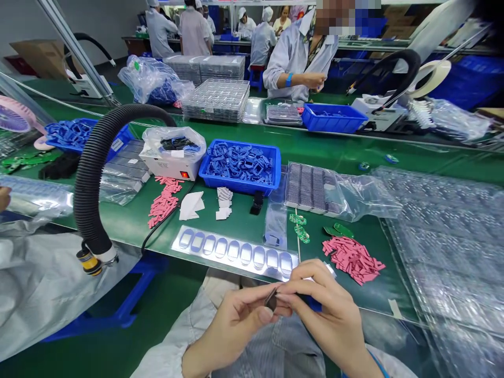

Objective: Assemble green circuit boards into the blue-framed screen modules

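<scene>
Green workbench (244, 223) is running across the floor, people in pale coats working beyond it.

Left: ribbed black hose (88, 173) is arching over the bench; loose pink strips (162, 207) are lying to its right. Next along, blue bin (236, 182) is holding many blue plastic parts (240, 163); a strip of oval pieces (233, 253) is lying nearer the bench edge.

Centre, just off that edge: left hand (236, 321) is gripping a small dark piece (271, 300) between thumb and fingers. Piece is looking thin, light and stiff; probably smooth enough to slip, perhaps easily scratched or cracked. Best hold, I'm judging: by its edges, pressing gently, keeping off the flat face.

Right hand (333, 307) is pinching thumb and forefinger at the piece's right edge. Something dark blue is showing beneath; can't tell if held.

Far right: pink heap (352, 258) is lying beside clear plastic trays (452, 236).
</scene>
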A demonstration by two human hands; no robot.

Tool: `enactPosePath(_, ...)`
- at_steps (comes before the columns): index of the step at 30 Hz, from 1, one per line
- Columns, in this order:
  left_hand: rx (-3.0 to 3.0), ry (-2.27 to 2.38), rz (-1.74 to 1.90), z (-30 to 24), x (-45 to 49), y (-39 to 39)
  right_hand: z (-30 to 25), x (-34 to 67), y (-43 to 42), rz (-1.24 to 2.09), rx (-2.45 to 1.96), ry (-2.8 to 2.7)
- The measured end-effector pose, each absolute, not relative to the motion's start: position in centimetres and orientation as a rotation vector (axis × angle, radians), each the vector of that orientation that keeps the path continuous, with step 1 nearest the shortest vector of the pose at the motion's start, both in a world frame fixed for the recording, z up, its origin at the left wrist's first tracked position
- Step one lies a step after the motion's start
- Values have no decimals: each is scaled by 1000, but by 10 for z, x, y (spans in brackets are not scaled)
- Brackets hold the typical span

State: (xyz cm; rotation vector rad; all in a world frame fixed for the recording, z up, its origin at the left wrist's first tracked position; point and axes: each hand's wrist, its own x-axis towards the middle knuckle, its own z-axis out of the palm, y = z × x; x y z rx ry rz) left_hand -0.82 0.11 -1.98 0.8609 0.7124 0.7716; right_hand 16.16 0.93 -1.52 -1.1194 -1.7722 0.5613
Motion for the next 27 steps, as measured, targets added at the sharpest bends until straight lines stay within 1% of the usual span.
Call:
enactPosePath(4, 850, 688, 764, -18, -6, 3, -14, 164, 10, 492, -1099, -1779)
enactPosePath(15, 871, 666, 754, -17, -3, 3, -13, 170, 7, 456, -1058, -1773)
enactPosePath(21, 925, 685, 754, -17, -1, 2, -14, 171, 8, 508, -1062, -1748)
enactPosePath(27, 1053, 819, 780, -14, 2, 1, -20, 171, 6, 577, -1096, -1719)
